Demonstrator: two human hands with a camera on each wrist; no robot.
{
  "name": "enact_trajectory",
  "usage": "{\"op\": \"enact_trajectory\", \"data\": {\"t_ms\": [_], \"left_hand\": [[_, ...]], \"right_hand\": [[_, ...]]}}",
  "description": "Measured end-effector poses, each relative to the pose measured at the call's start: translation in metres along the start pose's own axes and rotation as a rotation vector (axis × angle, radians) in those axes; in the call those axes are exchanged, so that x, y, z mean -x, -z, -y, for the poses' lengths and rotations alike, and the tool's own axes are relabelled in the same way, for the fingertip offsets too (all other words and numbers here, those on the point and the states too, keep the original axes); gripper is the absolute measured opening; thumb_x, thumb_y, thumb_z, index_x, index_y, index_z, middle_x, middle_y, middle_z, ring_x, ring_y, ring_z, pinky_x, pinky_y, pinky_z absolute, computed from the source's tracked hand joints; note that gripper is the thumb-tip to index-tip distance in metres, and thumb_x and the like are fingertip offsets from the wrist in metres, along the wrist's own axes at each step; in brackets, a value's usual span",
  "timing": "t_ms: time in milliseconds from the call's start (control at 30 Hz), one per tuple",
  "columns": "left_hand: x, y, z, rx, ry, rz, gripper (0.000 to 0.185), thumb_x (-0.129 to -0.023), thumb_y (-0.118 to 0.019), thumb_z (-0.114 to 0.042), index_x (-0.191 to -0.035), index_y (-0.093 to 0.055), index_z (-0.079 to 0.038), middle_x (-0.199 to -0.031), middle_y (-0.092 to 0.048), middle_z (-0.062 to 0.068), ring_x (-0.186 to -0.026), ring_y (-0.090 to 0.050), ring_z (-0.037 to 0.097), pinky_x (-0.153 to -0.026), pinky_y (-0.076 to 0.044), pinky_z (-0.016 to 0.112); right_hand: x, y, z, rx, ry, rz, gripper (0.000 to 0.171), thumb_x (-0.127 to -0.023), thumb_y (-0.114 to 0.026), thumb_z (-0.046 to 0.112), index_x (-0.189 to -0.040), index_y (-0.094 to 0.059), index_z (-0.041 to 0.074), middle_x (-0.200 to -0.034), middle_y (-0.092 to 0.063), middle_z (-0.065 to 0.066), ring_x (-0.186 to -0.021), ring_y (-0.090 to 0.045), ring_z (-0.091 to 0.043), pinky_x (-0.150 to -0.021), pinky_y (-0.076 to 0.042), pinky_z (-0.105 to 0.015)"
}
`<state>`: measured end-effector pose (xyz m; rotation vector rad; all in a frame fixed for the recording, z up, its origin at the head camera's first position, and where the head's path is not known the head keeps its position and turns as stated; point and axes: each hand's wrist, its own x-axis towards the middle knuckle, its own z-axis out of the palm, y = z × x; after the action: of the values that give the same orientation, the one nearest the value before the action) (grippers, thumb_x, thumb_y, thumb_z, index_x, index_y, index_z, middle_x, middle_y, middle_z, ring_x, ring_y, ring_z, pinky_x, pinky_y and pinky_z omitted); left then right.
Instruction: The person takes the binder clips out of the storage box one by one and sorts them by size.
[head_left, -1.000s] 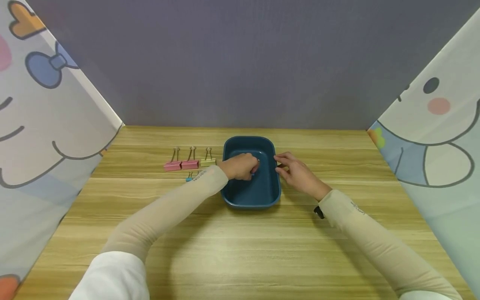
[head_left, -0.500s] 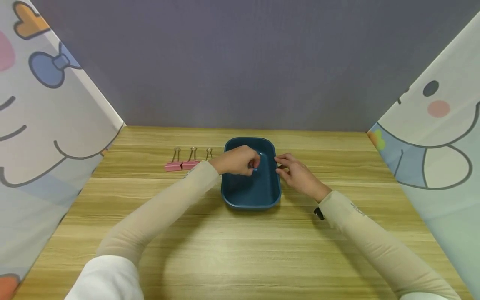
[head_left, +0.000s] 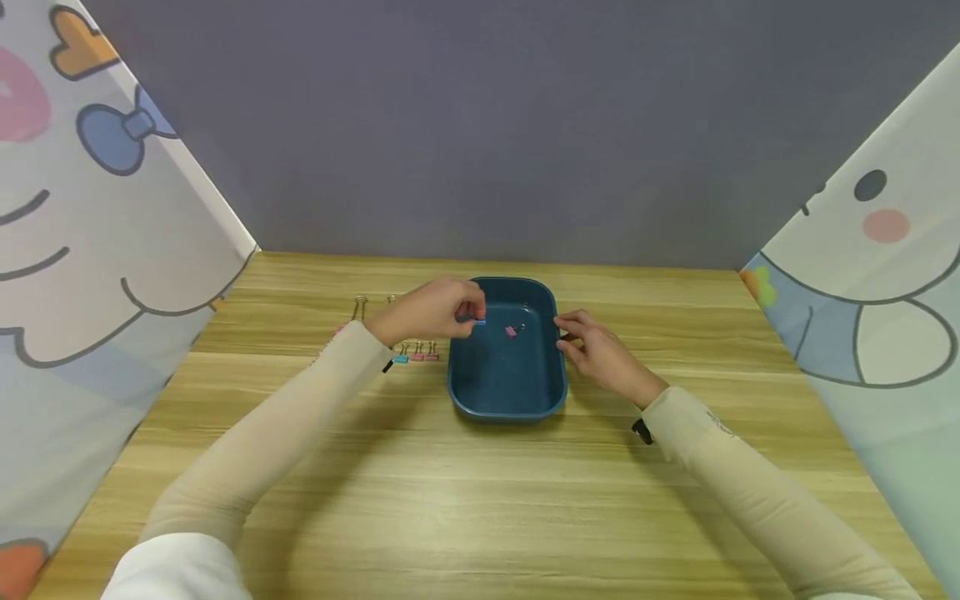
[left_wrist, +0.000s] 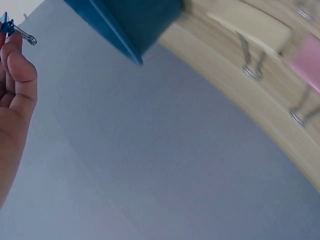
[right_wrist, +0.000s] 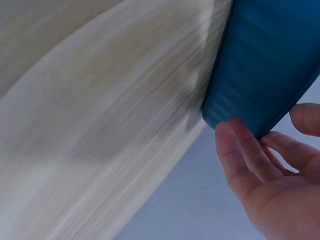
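Note:
My left hand (head_left: 435, 310) pinches a small blue binder clip (head_left: 481, 322) over the left side of a dark blue tray (head_left: 507, 392). In the left wrist view, the clip (left_wrist: 7, 26) with its silver wire handles sticks out above the fingertips. A small pink binder clip (head_left: 513, 331) lies on the tray floor. My right hand (head_left: 603, 357) touches the tray's right side. Its fingers (right_wrist: 231, 150) lie against the outer wall in the right wrist view, with the thumb by the rim.
Left of the tray, a small blue binder clip (head_left: 401, 358) and two small pink ones (head_left: 424, 357) stand in a row. Behind, larger clips are mostly hidden by the left arm; the left wrist view shows a yellow one (left_wrist: 255, 25) and a pink one (left_wrist: 307, 62).
My left hand has risen from inside the tray and moved left, carrying the blue clip. The pink clip in the tray has come into sight. My right hand stays at the tray's side.

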<state>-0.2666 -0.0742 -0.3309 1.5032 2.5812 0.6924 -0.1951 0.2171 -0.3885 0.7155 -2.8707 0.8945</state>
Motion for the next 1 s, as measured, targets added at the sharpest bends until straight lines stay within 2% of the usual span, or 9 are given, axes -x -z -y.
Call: {"op": "enact_trajectory", "data": {"t_ms": [300, 500, 700, 867, 1000], "left_hand": [[0.039, 0.013, 0.016, 0.002, -0.001, -0.083, 0.016, -0.080, -0.062, 0.000, -0.085, -0.065, -0.015, -0.078, -0.054, -0.005, -0.067, -0.045, 0.012, -0.060, -0.041, 0.029], [0.065, 0.017, 0.025, -0.013, 0.027, -0.116, 0.015, -0.080, -0.062, 0.002, -0.085, -0.067, -0.011, -0.078, -0.056, -0.006, -0.065, -0.046, 0.012, -0.057, -0.041, 0.028], [0.092, 0.021, 0.041, -0.013, 0.083, -0.107, 0.011, -0.082, -0.066, -0.001, -0.085, -0.066, -0.011, -0.077, -0.055, -0.005, -0.064, -0.046, 0.011, -0.056, -0.041, 0.028], [0.115, 0.019, 0.060, -0.056, 0.120, -0.117, 0.008, -0.079, -0.068, 0.000, -0.083, -0.067, -0.007, -0.073, -0.055, -0.005, -0.063, -0.047, 0.010, -0.055, -0.042, 0.027], [0.130, 0.012, 0.074, -0.056, 0.195, -0.081, 0.009, -0.078, -0.069, 0.000, -0.083, -0.067, -0.007, -0.072, -0.054, -0.005, -0.063, -0.047, 0.011, -0.055, -0.042, 0.027]], "right_hand": [[0.002, -0.002, -0.002, 0.002, 0.002, 0.000, 0.043, -0.096, -0.054, 0.009, -0.135, -0.045, -0.009, -0.130, -0.046, -0.017, -0.100, -0.060, -0.028, -0.077, -0.052, -0.038], [0.003, -0.002, -0.001, 0.007, 0.000, -0.008, 0.043, -0.096, -0.055, 0.009, -0.134, -0.045, -0.008, -0.130, -0.046, -0.016, -0.100, -0.060, -0.027, -0.075, -0.052, -0.037], [0.002, -0.003, 0.000, 0.007, -0.006, 0.001, 0.043, -0.096, -0.055, 0.011, -0.135, -0.045, -0.007, -0.130, -0.046, -0.015, -0.100, -0.060, -0.026, -0.075, -0.052, -0.037], [0.001, -0.003, 0.000, -0.001, -0.014, 0.003, 0.044, -0.096, -0.055, 0.010, -0.135, -0.045, -0.007, -0.130, -0.045, -0.015, -0.101, -0.059, -0.025, -0.076, -0.052, -0.037], [0.000, -0.003, -0.001, -0.003, -0.014, -0.001, 0.043, -0.096, -0.055, 0.010, -0.135, -0.045, -0.008, -0.130, -0.045, -0.015, -0.101, -0.059, -0.026, -0.076, -0.051, -0.038]]}}
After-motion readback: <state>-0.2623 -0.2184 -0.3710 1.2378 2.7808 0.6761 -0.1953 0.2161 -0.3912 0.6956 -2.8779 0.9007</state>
